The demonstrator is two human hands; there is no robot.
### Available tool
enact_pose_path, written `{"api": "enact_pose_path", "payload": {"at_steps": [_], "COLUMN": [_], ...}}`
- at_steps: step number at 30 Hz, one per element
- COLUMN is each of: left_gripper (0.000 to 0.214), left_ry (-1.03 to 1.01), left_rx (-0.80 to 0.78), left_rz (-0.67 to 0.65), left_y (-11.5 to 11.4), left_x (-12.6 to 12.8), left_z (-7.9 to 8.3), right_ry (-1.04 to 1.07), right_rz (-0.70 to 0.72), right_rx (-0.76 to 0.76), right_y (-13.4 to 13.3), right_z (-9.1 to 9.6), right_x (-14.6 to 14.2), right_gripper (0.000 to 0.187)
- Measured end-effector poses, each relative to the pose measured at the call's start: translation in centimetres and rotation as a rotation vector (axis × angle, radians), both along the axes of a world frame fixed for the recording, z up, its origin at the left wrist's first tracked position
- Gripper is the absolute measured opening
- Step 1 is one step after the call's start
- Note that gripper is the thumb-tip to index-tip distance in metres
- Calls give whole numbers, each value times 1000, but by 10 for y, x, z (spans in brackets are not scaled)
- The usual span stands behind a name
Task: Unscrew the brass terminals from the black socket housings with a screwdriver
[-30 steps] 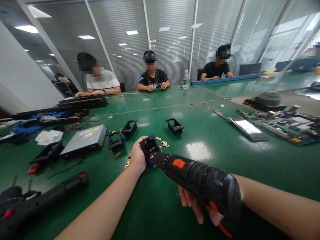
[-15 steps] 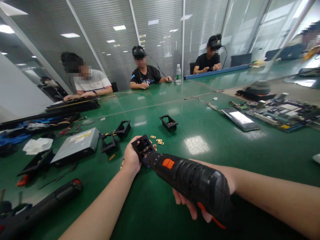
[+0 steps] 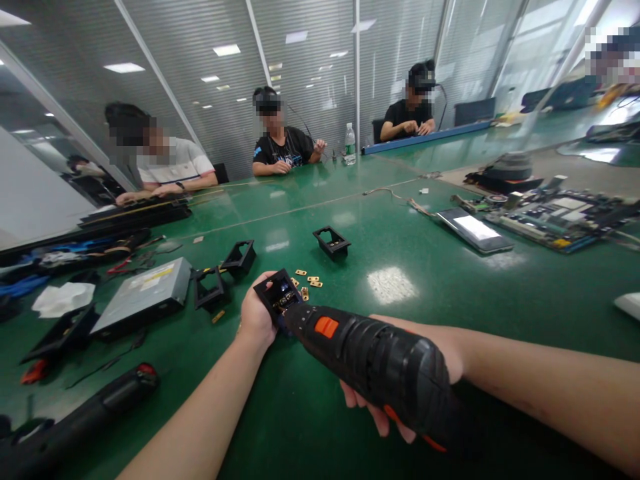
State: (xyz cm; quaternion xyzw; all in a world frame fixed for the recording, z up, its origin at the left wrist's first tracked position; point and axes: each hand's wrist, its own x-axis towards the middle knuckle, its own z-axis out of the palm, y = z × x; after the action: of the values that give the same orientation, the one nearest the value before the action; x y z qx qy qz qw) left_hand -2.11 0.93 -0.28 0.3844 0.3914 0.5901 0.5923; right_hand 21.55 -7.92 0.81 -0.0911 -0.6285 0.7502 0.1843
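Observation:
My left hand (image 3: 257, 313) is closed around a black plastic housing (image 3: 276, 288) with an open, rectangular face and small brass parts inside. In my right hand (image 3: 373, 407) is a black cordless power screwdriver (image 3: 370, 360) with an orange switch. Its nose points into the housing's opening, and the tip is hard to make out. Several small brass plates (image 3: 313, 280) lie on the green table just beyond the housing. Two more black housings (image 3: 239, 257) (image 3: 210, 288) stand to the left, and another black housing (image 3: 332, 241) is farther back.
A silver disc drive (image 3: 145, 293) and a second black power tool (image 3: 85, 413) lie on the left. To the right are a phone-like device (image 3: 474, 229) and a circuit board (image 3: 560, 213). Across the table (image 3: 425, 280), several people sit near a water bottle (image 3: 349, 143).
The view has shifted slightly, so most things sit a little farther left. The screwdriver remains at the housing in my grip. Across the table, the middle person's hand has risen.

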Motion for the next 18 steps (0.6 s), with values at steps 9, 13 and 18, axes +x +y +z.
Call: {"api": "enact_pose_path", "payload": {"at_steps": [9, 13, 18], "left_gripper": [17, 19, 19], "left_ry": [-7, -20, -24], "left_rx": [-5, -18, -12], "left_rz": [9, 29, 24], "left_y": [-1, -1, 0], "left_x": [2, 2, 1], "left_z": [1, 1, 0], "right_ry": [21, 56, 57], "right_rz": [-23, -19, -21], "right_rx": [-96, -103, -104], "right_y": [-2, -2, -2], "right_z": [5, 4, 2], "right_x": [-1, -2, -2], "right_gripper": [36, 43, 43]}}
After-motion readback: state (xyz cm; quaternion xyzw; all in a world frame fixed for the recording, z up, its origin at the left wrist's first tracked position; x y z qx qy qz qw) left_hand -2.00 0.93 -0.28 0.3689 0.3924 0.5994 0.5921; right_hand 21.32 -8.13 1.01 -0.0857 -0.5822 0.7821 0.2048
